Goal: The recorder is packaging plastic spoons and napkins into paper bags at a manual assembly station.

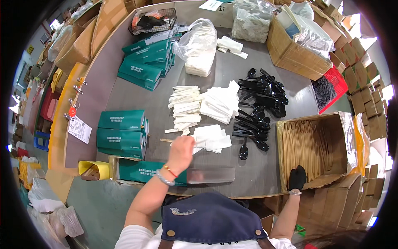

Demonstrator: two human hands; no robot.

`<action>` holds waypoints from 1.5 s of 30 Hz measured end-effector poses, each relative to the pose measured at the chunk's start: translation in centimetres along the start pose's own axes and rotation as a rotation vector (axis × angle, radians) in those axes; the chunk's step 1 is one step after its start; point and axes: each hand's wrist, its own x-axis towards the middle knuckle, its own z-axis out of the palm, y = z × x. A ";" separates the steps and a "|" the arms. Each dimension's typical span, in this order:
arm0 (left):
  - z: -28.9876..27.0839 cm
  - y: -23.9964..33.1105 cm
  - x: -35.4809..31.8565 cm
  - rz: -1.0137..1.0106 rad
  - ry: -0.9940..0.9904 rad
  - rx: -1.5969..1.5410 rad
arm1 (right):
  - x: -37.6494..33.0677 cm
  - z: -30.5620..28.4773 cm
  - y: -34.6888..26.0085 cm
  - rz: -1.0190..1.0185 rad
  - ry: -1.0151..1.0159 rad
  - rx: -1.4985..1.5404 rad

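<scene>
My left hand [181, 154], bare with a bracelet and red cord at the wrist, reaches over the table with its fingers closed at small flat white packets [211, 137]. A thin tan stick [166, 140] juts out beside its fingers; what they hold is hidden. Below that wrist lies a green printed package [139, 171], with a smooth grey strip [211, 175] at its right end. My right hand [297, 178], in a black glove, touches the near end of a row of brown paper sleeves [304, 145] inside a cardboard box [336, 133]; its fingers are hard to make out.
Black plastic spoons [263, 93] lie heaped right of folded white napkins [219, 101] and narrow white packets [184, 106]. Green packages [120, 135] are stacked at left. Farther back are a bag of white packets [199, 54], a wire basket [153, 20] and another carton [290, 54].
</scene>
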 end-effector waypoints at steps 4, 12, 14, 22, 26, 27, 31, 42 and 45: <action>3.2 1.2 0.4 0.043 -0.110 -0.097 | 0.2 0.2 0.9 0.053 0.002 0.070; 3.4 1.4 0.1 0.059 -0.158 -0.253 | -1.1 -1.3 -1.8 0.018 0.291 0.241; 3.1 1.3 0.2 -0.084 -0.315 -0.316 | -1.4 -0.3 -5.8 0.023 0.171 0.475; 4.9 2.0 1.8 0.034 -0.132 -0.004 | 0.2 2.3 -19.4 -0.484 -0.058 0.485; 4.5 2.3 2.1 -0.005 -0.199 0.019 | 1.6 3.3 -22.0 -0.549 -0.171 0.309; 4.5 2.2 2.2 -0.008 -0.201 0.021 | 1.8 3.8 -22.3 -0.573 -0.189 0.271; 4.0 2.2 2.5 0.012 -0.198 0.002 | 2.8 4.1 -22.1 -0.621 -0.250 0.194; -2.0 4.7 -3.9 0.147 -0.358 -0.090 | -1.5 -0.3 -23.3 -0.852 -0.117 0.203; -1.7 3.6 -7.7 0.225 -0.367 -0.069 | -5.2 -1.4 -23.1 -1.029 -0.505 0.274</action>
